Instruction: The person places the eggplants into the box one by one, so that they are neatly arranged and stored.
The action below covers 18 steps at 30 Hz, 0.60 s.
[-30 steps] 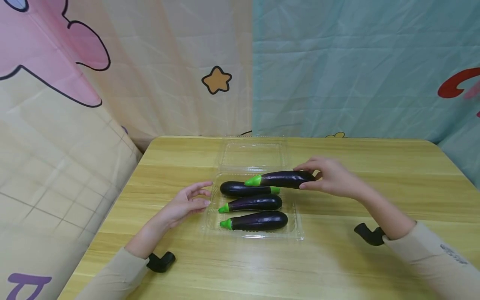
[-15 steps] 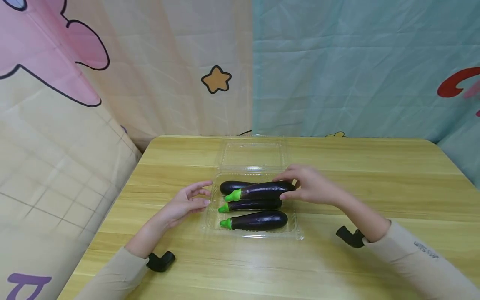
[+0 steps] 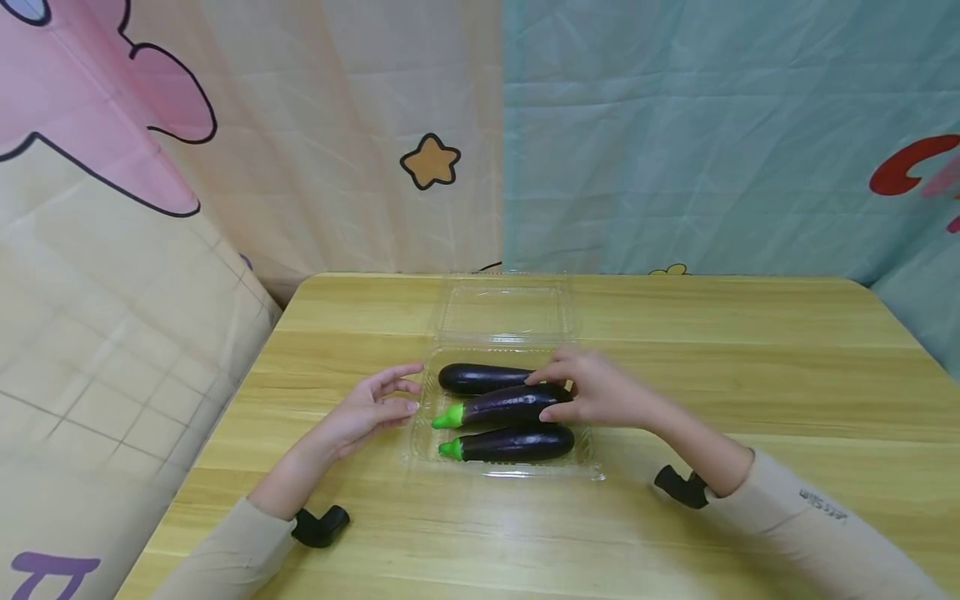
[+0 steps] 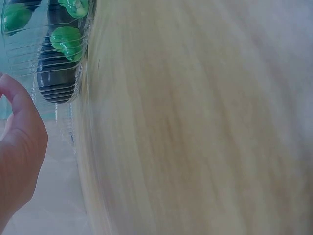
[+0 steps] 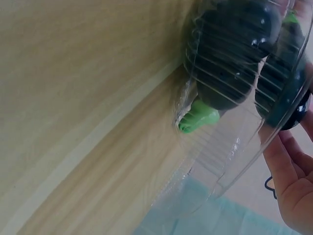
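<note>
My right hand point(image 3: 600, 390) grips an eggplant point(image 3: 502, 406) by its thick end, its bright green stem end pointing left. This eggplant lies over the middle of the clear plastic container point(image 3: 592, 472), hiding the middle eggplant beneath it. In front of it lies another eggplant point(image 3: 517, 442) with its stem to the left. A further eggplant point(image 3: 480, 378) lies at the back, its right end behind my fingers. My left hand point(image 3: 367, 412) is beside the container's left wall, fingers loosely bent and holding nothing. Whether its fingertips touch the wall, I cannot tell.
The container's clear lid point(image 3: 504, 310) lies folded back toward the far edge of the wooden table point(image 3: 750, 350). Printed curtains point(image 3: 652, 150) hang behind and to the left. A black fitting point(image 3: 321, 527) shows at the left wrist, another point(image 3: 681, 487) at the right.
My right hand has carried the eggplant left, down and nearer, from above the back eggplant to over the middle one. The left hand has stayed in place.
</note>
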Each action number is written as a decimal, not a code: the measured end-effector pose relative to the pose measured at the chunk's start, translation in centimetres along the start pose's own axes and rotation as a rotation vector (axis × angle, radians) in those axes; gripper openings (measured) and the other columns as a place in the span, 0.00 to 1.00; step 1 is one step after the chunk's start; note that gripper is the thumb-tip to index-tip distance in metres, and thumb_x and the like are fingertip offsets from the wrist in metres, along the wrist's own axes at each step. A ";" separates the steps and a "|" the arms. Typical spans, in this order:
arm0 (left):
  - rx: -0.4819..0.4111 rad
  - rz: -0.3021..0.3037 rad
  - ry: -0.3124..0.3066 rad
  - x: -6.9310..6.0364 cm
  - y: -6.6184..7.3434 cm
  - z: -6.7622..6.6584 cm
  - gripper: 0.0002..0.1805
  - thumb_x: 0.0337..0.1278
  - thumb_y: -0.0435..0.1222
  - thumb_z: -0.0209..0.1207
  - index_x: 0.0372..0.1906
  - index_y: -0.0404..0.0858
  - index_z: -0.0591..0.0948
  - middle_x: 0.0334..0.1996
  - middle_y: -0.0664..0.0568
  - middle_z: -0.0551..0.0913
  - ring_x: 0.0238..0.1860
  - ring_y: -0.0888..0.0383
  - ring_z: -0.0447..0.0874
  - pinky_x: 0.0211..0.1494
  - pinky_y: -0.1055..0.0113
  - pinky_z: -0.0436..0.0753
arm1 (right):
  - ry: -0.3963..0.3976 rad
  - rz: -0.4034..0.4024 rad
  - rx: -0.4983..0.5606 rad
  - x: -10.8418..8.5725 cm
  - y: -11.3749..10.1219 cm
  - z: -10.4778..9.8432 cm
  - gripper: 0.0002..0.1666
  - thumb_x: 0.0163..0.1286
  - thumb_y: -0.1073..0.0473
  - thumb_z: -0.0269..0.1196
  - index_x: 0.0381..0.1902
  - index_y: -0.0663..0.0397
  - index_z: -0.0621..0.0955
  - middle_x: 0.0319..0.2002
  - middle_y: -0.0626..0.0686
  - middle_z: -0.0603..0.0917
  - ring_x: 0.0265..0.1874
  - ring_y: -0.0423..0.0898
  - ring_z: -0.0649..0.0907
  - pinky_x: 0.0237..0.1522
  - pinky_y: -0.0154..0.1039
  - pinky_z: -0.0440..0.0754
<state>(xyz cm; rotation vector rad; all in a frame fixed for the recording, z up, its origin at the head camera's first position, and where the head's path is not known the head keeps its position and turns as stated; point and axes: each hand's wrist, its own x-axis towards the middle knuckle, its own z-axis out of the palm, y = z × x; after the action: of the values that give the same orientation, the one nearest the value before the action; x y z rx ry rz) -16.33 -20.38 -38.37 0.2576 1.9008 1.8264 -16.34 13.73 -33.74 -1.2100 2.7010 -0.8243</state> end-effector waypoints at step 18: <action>-0.015 -0.007 0.009 -0.1 0.2 0.1 0.36 0.57 0.26 0.57 0.70 0.33 0.57 0.50 0.46 0.68 0.40 0.60 0.76 0.44 0.70 0.79 | 0.006 0.002 0.010 0.0 -0.5 0.9 0.23 0.54 0.55 0.71 0.47 0.56 0.82 0.36 0.49 0.79 0.26 0.41 0.72 0.27 0.30 0.74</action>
<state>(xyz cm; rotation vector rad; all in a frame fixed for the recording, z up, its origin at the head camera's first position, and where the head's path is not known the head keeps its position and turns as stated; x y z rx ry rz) -16.20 -20.29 -38.16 0.2379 1.8908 1.8393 -15.74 13.06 -34.22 -1.2046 2.6987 -0.8421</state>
